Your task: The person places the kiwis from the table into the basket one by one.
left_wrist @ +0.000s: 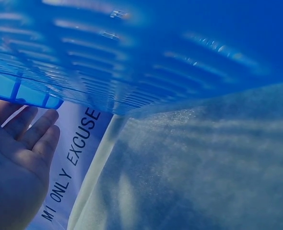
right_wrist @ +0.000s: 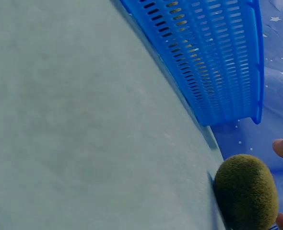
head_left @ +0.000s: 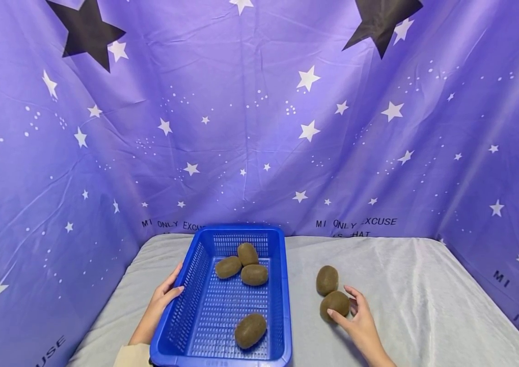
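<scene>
A blue plastic basket point(head_left: 285, 290) with slotted walls stands on the cloth, several brown kiwis point(head_left: 250, 331) inside it. At its left side my left hand point(head_left: 159, 304) holds the rim; from below, in the left wrist view, the fingertips point(left_wrist: 48, 115) reach under the lip. To the right of the basket, two more kiwis lie close together, a farther one point(head_left: 327, 280) and a nearer one point(head_left: 336, 305). My right hand point(head_left: 361, 323) is spread around the nearer kiwi. In the right wrist view its thumb stands apart from that kiwi point(right_wrist: 246, 191), a finger close against its side.
Grey cloth point(head_left: 406, 285) covers the table. A purple star-printed curtain point(head_left: 259, 127) rises behind it and along both sides. The basket's far end stands close to the back curtain.
</scene>
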`<act>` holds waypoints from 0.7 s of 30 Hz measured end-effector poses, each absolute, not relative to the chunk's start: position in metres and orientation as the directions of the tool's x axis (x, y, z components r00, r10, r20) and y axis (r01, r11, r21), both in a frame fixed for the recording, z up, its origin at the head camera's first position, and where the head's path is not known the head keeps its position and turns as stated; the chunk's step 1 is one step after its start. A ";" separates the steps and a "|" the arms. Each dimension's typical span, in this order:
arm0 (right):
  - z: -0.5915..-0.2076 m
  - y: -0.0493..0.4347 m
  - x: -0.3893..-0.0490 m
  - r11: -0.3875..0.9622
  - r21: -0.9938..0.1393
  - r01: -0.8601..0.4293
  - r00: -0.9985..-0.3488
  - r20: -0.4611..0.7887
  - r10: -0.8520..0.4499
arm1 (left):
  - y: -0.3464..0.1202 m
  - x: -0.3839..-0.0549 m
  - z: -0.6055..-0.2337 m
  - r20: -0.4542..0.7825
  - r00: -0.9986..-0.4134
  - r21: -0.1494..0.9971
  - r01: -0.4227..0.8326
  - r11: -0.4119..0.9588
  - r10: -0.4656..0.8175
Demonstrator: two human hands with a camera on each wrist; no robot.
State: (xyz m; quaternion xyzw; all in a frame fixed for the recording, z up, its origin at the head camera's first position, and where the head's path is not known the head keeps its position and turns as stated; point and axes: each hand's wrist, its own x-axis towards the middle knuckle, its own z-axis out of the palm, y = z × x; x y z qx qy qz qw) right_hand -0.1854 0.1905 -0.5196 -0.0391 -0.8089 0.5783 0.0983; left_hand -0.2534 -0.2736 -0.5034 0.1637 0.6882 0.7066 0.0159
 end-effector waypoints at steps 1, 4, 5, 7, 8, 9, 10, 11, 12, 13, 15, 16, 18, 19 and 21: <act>-0.520 0.190 -0.185 0.315 -0.948 -0.047 -0.978 0.107 0.176 | -0.274 -0.254 -0.504 0.218 -0.943 0.976 0.211 -0.052 0.250; -0.522 0.188 -0.185 0.300 -0.953 -0.032 -0.980 0.090 0.179 | -0.274 -0.253 -0.503 0.228 -0.941 0.974 0.222 -0.054 0.251; -0.522 0.188 -0.185 0.298 -0.954 -0.025 -0.980 0.082 0.181 | -0.274 -0.253 -0.503 0.229 -0.941 0.973 0.223 -0.055 0.250; -0.523 0.188 -0.186 0.296 -0.955 -0.010 -0.980 0.068 0.186 | -0.274 -0.254 -0.503 0.234 -0.938 0.972 0.228 -0.053 0.256; -0.524 0.189 -0.186 0.296 -0.955 -0.002 -0.980 0.060 0.188 | -0.274 -0.253 -0.503 0.230 -0.939 0.973 0.224 -0.055 0.255; -0.524 0.189 -0.186 0.297 -0.955 0.004 -0.981 0.055 0.187 | -0.274 -0.253 -0.503 0.231 -0.938 0.973 0.224 -0.057 0.257; -0.525 0.189 -0.187 0.298 -0.954 0.011 -0.982 0.046 0.185 | -0.274 -0.254 -0.503 0.234 -0.937 0.972 0.226 -0.060 0.260; -0.525 0.189 -0.187 0.297 -0.955 0.014 -0.983 0.041 0.180 | -0.274 -0.253 -0.504 0.233 -0.937 0.972 0.225 -0.060 0.260; -0.525 0.188 -0.187 0.297 -0.955 0.018 -0.984 0.036 0.173 | -0.274 -0.254 -0.504 0.236 -0.936 0.972 0.229 -0.059 0.261; -0.526 0.188 -0.188 0.297 -0.954 0.022 -0.986 0.029 0.166 | -0.274 -0.254 -0.504 0.238 -0.935 0.971 0.231 -0.060 0.262; -0.526 0.187 -0.188 0.305 -0.952 0.026 -0.988 0.022 0.153 | -0.274 -0.253 -0.505 0.236 -0.936 0.972 0.228 -0.060 0.262; -0.526 0.187 -0.188 0.307 -0.951 0.029 -0.988 0.019 0.152 | -0.274 -0.254 -0.505 0.236 -0.935 0.972 0.228 -0.062 0.264; -0.527 0.186 -0.189 0.307 -0.951 0.032 -0.988 0.016 0.151 | -0.274 -0.254 -0.505 0.232 -0.936 0.973 0.225 -0.060 0.263; -0.527 0.185 -0.189 0.304 -0.952 0.030 -0.988 0.018 0.152 | -0.275 -0.254 -0.505 0.236 -0.935 0.972 0.228 -0.061 0.266; -0.528 0.185 -0.188 0.295 -0.955 0.039 -0.987 0.008 0.158 | -0.275 -0.254 -0.505 0.242 -0.932 0.970 0.234 -0.062 0.269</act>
